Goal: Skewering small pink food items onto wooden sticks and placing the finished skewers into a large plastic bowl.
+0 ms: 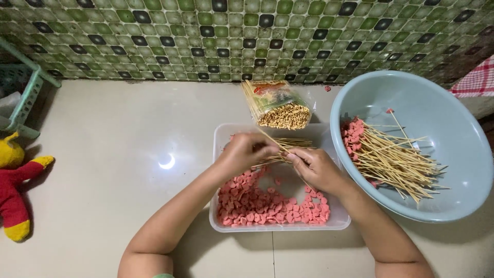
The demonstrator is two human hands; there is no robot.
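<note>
Pale glossy floor (113, 154) meets a green mosaic wall (247, 36), with open room at its left half. At its right edge sits a blue basin (463, 154) of finished skewers. A clear tub (218, 206) of pink slices (267, 206) lies centre. Over it, the left hand (244, 153) and right hand (315, 167) pinch a bamboo skewer (270, 139), its long axis slanting up-left toward the wall.
</note>
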